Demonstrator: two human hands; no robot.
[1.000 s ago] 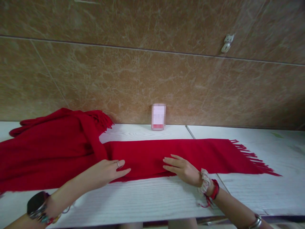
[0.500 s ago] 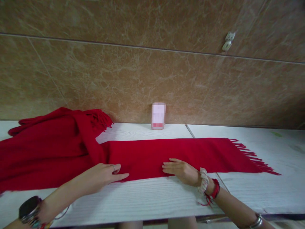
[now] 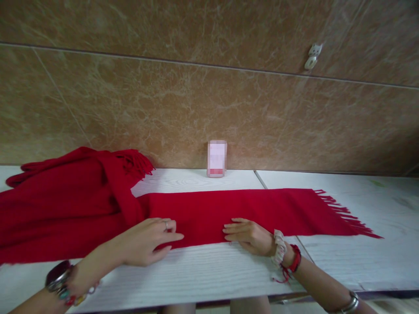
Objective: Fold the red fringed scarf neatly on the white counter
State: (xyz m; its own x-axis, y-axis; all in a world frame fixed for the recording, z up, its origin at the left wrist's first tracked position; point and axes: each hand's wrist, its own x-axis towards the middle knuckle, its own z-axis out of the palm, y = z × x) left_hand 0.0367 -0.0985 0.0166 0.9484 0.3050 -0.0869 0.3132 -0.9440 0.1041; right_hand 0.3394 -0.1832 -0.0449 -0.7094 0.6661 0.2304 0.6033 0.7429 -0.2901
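A long red scarf [image 3: 268, 209] lies across the white surface, its right part flat and ending in a fringe. On the left it is bunched in loose folds, with another fringed end near the wall. My left hand [image 3: 150, 240], wearing a ring and a watch, rests over the scarf's near edge beside the bunched part, fingers loosely extended. My right hand [image 3: 250, 235] lies palm down on the flat stretch, fingers stretched out to the left and touching the cloth. Neither hand grips the fabric.
A phone-like object [image 3: 217, 159], its face blurred, leans against the brown tiled wall [image 3: 183, 113] behind the scarf. A small white cat-shaped piece [image 3: 313, 56] is fixed to the wall at upper right. The white tabletop [image 3: 196, 274] has a seam right of the middle.
My left hand has slid a little to the right, and its thumb now shows apart from the fingers. My right hand and the scarf have hardly moved.
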